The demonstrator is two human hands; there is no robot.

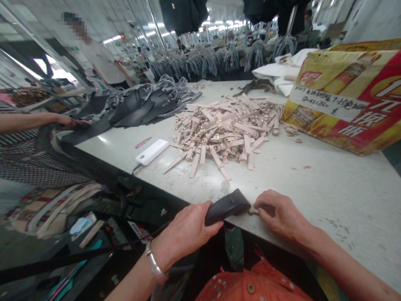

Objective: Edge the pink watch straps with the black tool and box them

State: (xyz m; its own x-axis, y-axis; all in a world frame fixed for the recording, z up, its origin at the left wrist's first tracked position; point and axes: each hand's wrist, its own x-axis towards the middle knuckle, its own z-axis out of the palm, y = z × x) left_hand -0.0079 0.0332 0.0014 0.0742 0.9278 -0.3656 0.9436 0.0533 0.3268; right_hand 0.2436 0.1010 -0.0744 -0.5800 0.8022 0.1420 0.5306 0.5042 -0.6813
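My left hand [194, 221], with a silver bracelet on its wrist, is wrapped around a folded black leather piece [228, 207] at the table's near edge. At the right end of that leather, my right hand [277, 211] pinches a small beige strap [253, 210]; how the strap meets the leather is too small to tell. Beyond both hands lies a heap of beige buckle straps [216, 129] with gold-coloured buckles, loosely tangled, some strap ends pointing toward me.
A white power bank [152, 151] and a thin pink tool [143, 142] lie left on the table [313, 184]. Black leather pieces [144, 104] are stacked behind. A yellow-red carton [347, 96] stands right. A co-worker's hand [67, 121] holds dark material at far left.
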